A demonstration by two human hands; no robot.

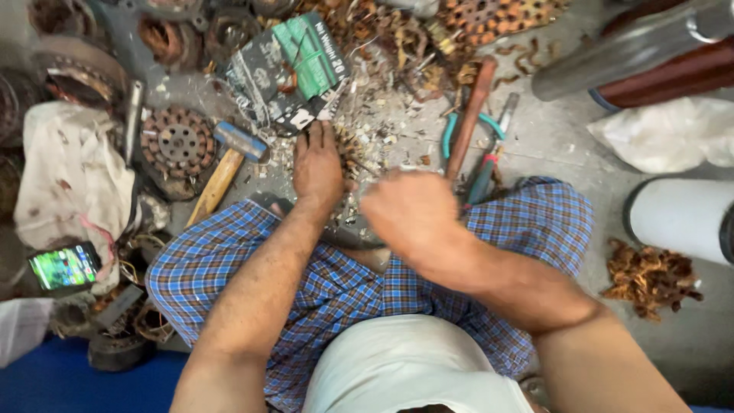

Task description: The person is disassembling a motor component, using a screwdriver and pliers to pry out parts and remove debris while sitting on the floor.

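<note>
Seated on the concrete floor (581, 145), the person presses the flat, open left hand (317, 164) on the scrap pile (359, 149) to steady it, while the blurred right hand (409, 206), fisted around a hidden tool, works just beside it.

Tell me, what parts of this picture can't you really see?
Head view only:
- What the right hand grips: the fist is blurred and covers it.
- The piece under the left hand: the palm and scrap bits hide it.
- The phone screen: too small to make out.
- The metal tube and the white roll: cut off by the right edge.
- The hammer handle's end: hidden by the checked cloth.
</note>
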